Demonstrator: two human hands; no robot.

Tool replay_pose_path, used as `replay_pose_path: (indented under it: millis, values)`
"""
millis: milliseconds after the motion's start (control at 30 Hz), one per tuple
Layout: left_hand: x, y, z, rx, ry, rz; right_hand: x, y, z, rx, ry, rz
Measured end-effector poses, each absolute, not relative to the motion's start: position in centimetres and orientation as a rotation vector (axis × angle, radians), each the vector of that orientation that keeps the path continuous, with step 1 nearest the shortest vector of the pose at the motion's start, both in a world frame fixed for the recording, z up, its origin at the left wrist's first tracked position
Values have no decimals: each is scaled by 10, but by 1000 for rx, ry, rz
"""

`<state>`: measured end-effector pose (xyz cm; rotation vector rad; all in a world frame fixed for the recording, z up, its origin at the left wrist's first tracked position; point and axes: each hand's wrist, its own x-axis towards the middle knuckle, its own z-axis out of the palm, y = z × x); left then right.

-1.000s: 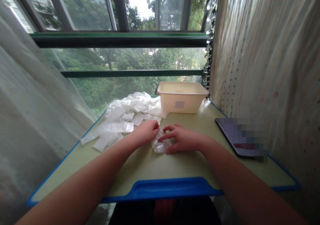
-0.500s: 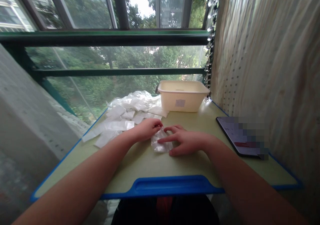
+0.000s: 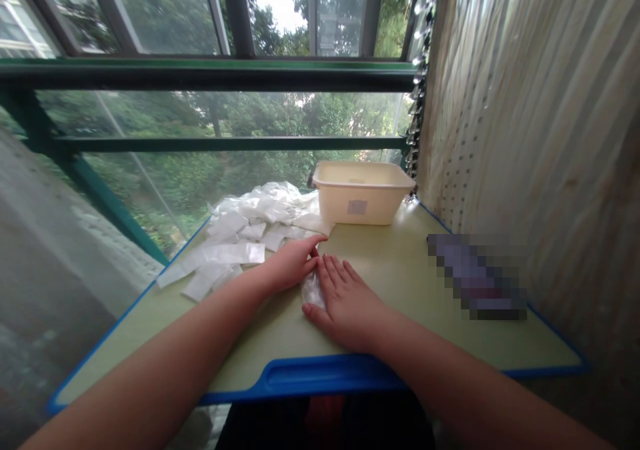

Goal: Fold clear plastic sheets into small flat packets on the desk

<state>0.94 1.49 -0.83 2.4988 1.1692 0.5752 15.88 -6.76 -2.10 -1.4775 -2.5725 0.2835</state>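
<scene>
Blue table edging (image 3: 330,375): six o'clock. Right hand (image 3: 347,300), flattened, fingers extended, partly covers clear plastic bag (image 3: 312,293) at centre; left hand (image 3: 295,262) at bag's eleven o'clock, grip cannot be told. White packets (image 3: 235,253): ten o'clock. Cream bin (image 3: 380,203): one o'clock.

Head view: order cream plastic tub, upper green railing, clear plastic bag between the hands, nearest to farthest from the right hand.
1. Clear plastic bag: partly covered by the right hand.
2. Cream plastic tub: far end of the table.
3. Upper green railing: beyond the table.
</scene>
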Motion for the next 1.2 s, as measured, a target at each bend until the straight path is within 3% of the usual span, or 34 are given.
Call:
replay_pose_path:
  millis: [267,467,633,833,1200]
  values:
    - [2,14,-5,2426,1203,527,161,-67,-16,-1497,-2580,289]
    - [2,13,-2,2939,1060,530,164,-68,-17,-1433,-2592,292]
    - [2,-11,14,2959,1231,700,166,-68,-16,-1450,-2589,318]
    - [-6,-49,0,2983,1079,108,167,-67,-19,-1410,-2615,283]
    - [-19,-41,-9,2886,1077,-91,167,-71,-18,-1421,-2612,184]
